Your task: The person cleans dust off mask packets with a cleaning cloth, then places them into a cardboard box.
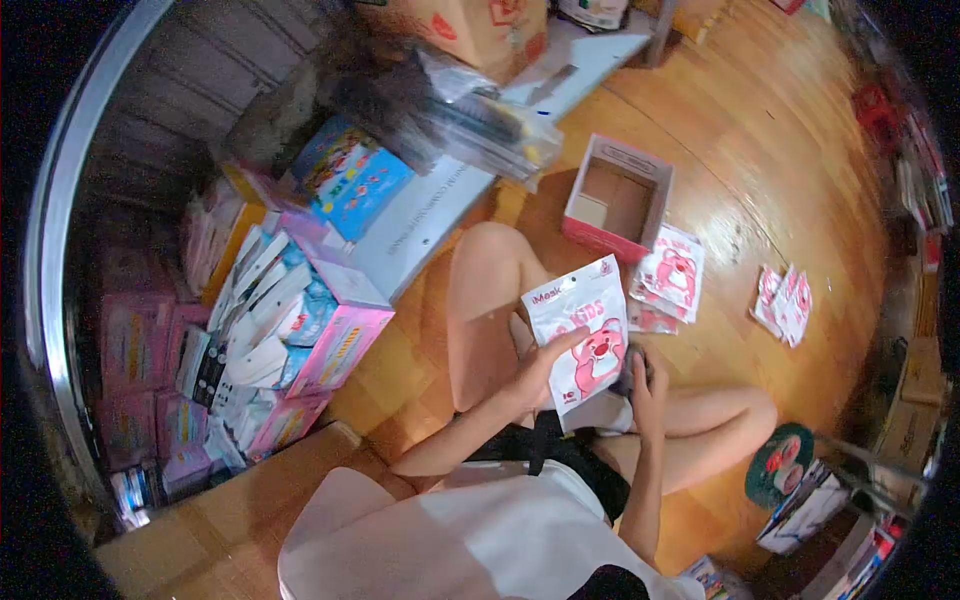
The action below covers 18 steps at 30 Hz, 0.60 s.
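Note:
My left hand point(548, 365) grips a white mask packet point(601, 350) printed with a pink bear, its thumb across the front. The packet is tilted above my lap, printed side up. Beside its lower right edge, my right hand point(650, 388) has curled fingers around or against something dark that I cannot make out. Just beyond the hands, similar packets point(672, 268) lie stacked on the floor against an open pink cardboard box point(610, 238). Farther right lie a few more bear packets point(784, 302), overlapping each other.
A pink carton point(345, 335) crammed with packets stands at left, among stacked pink boxes point(145, 350). Behind it, a grey board point(425, 215) carries a blue package point(355, 185) and plastic bags point(480, 125). Shelving with goods point(910, 380) lines the right side.

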Each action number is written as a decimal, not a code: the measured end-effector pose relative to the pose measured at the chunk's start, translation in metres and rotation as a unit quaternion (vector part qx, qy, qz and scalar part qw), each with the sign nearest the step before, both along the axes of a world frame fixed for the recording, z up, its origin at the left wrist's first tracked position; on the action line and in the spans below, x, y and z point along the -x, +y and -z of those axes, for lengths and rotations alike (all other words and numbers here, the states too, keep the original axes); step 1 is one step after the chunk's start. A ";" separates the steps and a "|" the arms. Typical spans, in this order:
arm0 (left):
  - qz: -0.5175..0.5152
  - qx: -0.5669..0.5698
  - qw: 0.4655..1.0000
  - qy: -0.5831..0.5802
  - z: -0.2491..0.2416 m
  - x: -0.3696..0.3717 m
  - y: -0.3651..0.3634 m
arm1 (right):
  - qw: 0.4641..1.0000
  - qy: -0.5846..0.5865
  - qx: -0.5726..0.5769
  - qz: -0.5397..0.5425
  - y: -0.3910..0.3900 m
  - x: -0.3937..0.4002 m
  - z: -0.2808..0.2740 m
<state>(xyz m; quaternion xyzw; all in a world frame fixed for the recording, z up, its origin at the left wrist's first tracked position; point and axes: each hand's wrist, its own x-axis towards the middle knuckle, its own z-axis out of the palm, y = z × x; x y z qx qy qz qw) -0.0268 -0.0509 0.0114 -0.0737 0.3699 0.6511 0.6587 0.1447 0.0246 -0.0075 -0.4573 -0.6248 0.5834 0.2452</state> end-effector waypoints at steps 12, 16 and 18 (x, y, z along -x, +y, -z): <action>0.058 -0.085 0.981 0.165 -0.005 0.005 0.037 | 0.966 0.067 0.201 0.149 0.013 -0.042 0.013; 0.025 -0.130 0.963 0.236 0.012 0.023 0.028 | 0.957 0.150 0.144 0.202 0.050 -0.045 0.002; 0.050 -0.122 0.954 0.268 0.012 0.029 0.021 | 0.951 0.167 0.126 0.229 0.072 -0.046 -0.004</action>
